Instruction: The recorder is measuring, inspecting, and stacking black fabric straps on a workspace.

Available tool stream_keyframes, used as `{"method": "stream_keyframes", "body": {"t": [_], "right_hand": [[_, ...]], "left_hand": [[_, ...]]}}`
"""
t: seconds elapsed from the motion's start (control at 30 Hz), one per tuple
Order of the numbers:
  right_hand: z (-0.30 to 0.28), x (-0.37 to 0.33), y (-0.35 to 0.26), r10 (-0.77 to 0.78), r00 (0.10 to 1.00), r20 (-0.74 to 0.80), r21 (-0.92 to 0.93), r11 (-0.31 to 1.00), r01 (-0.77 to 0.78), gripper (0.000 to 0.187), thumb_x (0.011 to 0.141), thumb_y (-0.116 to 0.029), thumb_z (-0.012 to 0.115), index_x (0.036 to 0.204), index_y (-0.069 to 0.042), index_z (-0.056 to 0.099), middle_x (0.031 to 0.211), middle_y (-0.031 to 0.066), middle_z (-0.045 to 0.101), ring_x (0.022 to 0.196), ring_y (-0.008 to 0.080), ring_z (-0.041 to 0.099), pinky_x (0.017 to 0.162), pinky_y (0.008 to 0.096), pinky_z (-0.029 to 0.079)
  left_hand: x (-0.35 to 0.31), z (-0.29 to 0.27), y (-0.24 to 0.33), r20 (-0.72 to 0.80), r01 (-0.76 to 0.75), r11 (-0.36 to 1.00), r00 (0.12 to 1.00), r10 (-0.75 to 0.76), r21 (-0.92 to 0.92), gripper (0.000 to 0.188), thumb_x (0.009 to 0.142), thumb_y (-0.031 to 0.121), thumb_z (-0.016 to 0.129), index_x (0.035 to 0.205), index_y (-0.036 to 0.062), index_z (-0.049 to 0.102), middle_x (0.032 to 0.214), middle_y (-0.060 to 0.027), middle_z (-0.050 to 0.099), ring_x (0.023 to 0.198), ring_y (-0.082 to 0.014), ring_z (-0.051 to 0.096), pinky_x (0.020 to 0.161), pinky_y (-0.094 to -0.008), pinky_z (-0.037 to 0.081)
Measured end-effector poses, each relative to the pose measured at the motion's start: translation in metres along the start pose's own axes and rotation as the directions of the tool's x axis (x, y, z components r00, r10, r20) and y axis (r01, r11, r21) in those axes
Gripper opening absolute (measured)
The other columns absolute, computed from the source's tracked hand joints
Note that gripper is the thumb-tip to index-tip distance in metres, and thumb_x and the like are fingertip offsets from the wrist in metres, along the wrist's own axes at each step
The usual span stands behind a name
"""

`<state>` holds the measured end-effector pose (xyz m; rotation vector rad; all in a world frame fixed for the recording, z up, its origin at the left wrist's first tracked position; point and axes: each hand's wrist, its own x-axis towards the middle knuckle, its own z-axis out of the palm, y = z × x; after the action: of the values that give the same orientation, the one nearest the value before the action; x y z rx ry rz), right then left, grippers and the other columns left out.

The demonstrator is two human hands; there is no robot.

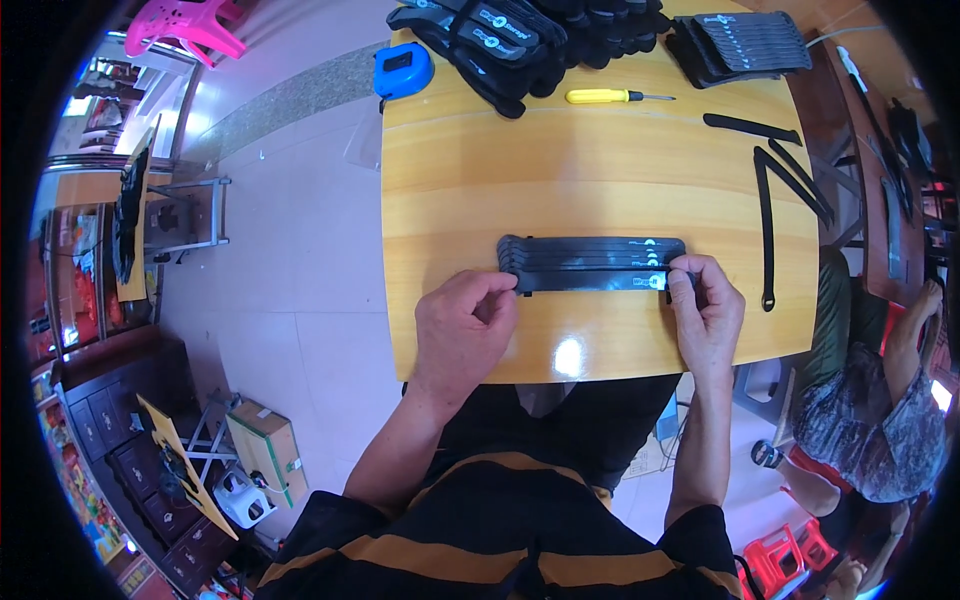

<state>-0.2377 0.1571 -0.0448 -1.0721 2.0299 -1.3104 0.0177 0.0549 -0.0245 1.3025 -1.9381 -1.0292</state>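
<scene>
A row of overlapping black straps [588, 264] with white print lies flat near the front of the wooden table [570, 190], fanned so that each edge shows. My left hand [462, 328] pinches the left end of the nearest strap between thumb and forefinger. At the opposite end, my right hand [708, 312] has thumb and forefinger closed on the same strap, beside the white print. Loose narrow black straps [768, 230] lie to the right, one with a small eyelet at its near end.
Along the table's far side are a blue tape measure [404, 70], a heap of bundled black straps [490, 45], a yellow screwdriver [604, 96] and a fanned strap stack [742, 48]. Another person [870, 430] sits close at the right. Red stools [780, 560] stand below.
</scene>
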Motion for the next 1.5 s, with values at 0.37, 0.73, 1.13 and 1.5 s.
{"method": "stream_keyframes", "body": {"t": [0.37,0.73,1.13,1.5], "right_hand": [[0.001,0.0,-0.009,-0.021,1.0,-0.011,-0.067,0.998,0.02,0.005,0.095,-0.004,0.071,0.098,0.0,0.069,0.071,-0.0016,0.061,0.061,0.0029,0.053,0.056,0.0206,0.043],[0.002,0.0,-0.008,-0.001,1.0,-0.031,-0.115,0.993,-0.003,0.008,0.092,-0.005,0.074,0.097,-0.001,0.068,0.073,0.0039,0.064,0.06,0.007,0.057,0.055,0.0235,0.047],[0.006,0.001,-0.014,-0.122,0.991,-0.051,-0.35,0.932,0.097,0.012,0.088,-0.01,0.073,0.094,-0.004,0.065,0.08,0.0127,0.065,0.066,0.0266,0.066,0.062,0.0371,0.054],[0.001,-0.002,-0.022,-0.189,0.98,-0.068,-0.51,0.85,0.129,0.018,0.087,-0.017,0.077,0.097,-0.007,0.066,0.093,0.0126,0.062,0.076,0.0325,0.067,0.067,0.0433,0.054]], "left_hand": [[0.0,0.001,0.0,-0.012,0.003,1.0,1.0,-0.003,0.019,0.01,0.083,-0.002,0.072,0.093,-0.0002,0.073,0.083,-0.0121,0.071,0.06,-0.0169,0.065,0.057,-0.0284,0.052],[0.0,0.002,0.0,-0.017,0.007,1.0,1.0,-0.007,0.0,0.011,0.083,-0.004,0.073,0.093,-0.0008,0.073,0.083,-0.011,0.072,0.059,-0.0136,0.064,0.056,-0.0267,0.051],[-0.001,0.002,0.0,-0.023,-0.024,0.999,0.999,0.025,0.043,0.01,0.083,-0.003,0.073,0.093,0.0007,0.074,0.082,-0.0115,0.07,0.061,-0.0184,0.066,0.058,-0.0298,0.052],[-0.003,-0.013,-0.014,0.017,-0.157,0.987,0.988,0.157,0.042,0.012,0.086,-0.001,0.071,0.097,0.0021,0.076,0.088,-0.0112,0.07,0.069,-0.0177,0.065,0.062,-0.0295,0.052]]}}
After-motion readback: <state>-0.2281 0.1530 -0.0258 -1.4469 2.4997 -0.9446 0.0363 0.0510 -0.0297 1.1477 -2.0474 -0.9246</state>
